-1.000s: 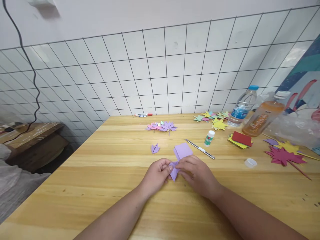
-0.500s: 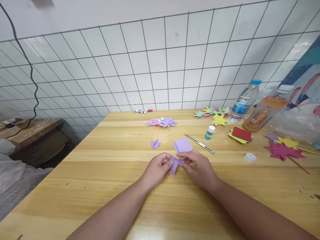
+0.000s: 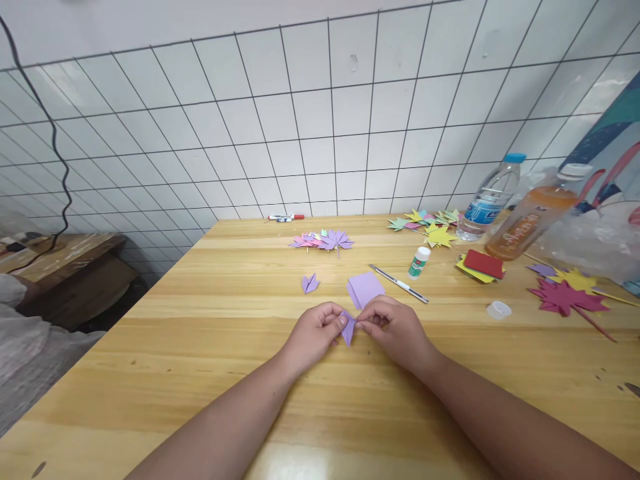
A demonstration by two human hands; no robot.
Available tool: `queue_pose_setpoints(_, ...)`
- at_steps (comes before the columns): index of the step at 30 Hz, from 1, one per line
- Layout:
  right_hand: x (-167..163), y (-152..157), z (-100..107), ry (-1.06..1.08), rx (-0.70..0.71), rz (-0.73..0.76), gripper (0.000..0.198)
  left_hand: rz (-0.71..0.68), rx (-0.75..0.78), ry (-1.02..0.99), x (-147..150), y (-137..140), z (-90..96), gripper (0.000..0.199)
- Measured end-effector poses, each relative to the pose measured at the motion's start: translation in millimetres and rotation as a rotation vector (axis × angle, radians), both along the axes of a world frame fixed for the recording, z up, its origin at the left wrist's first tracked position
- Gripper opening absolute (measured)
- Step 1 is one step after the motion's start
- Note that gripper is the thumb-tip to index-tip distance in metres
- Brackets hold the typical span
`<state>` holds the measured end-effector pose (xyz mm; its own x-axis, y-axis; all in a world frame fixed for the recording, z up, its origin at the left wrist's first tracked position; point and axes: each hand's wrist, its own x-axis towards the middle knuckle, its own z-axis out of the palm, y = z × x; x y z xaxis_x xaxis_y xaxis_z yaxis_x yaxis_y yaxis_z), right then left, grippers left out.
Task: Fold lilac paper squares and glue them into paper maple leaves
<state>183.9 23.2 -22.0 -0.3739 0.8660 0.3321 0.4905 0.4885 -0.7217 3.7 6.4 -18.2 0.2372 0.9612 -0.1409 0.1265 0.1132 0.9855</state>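
Observation:
Between my hands is a small folded piece of purple paper [image 3: 349, 331], its pointed end toward me. My left hand [image 3: 319, 331] pinches its left side between thumb and fingers. On the other side, my right hand [image 3: 395, 328] pinches the right edge, and the fingertips cover part of the folds. Just beyond my right hand lie flat purple paper squares [image 3: 365, 290]. A second folded purple paper piece [image 3: 311, 283] rests farther off to the left. The utility knife [image 3: 399, 284] lies slantwise right of the squares.
A glue stick [image 3: 419, 263] stands uncapped-looking near a loose translucent cap [image 3: 499, 310]. Coloured paper [image 3: 483, 265] is stacked at right, with paper leaves [image 3: 567, 298] beside it. Two bottles [image 3: 535, 220] stand behind. More paper leaves [image 3: 336, 243] and a marker [image 3: 286, 217] lie along the back.
My right hand's fingers have closed in on the paper's right side, and its right flap, spread out before, is now drawn in. My left hand keeps its pinch.

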Motion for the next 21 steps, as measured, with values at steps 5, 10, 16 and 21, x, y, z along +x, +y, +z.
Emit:
queue_pose_setpoints(5,0.8,-3.3,4.2,-0.104,0.081,0.021,0.008,-0.012,-0.002,-0.026,0.4,0.8,0.7,0.029)
queue_pose_setpoints(10,0.6,-4.1,5.6,-0.088,0.093,0.091,0.013,-0.011,-0.011,-0.057,-0.5,1.4,0.0,0.029)
queue_pose_setpoints(16,1.4,-1.7,0.4,-0.027,0.133,0.122,0.019,-0.018,-0.011,-0.052,-0.8,0.6,1.6,0.031)
queue_pose_setpoints(21,1.2,-2.5,1.1,-0.066,0.118,0.087,0.012,-0.061,-0.004,-0.116,-1.2,-1.6,4.5,0.036)
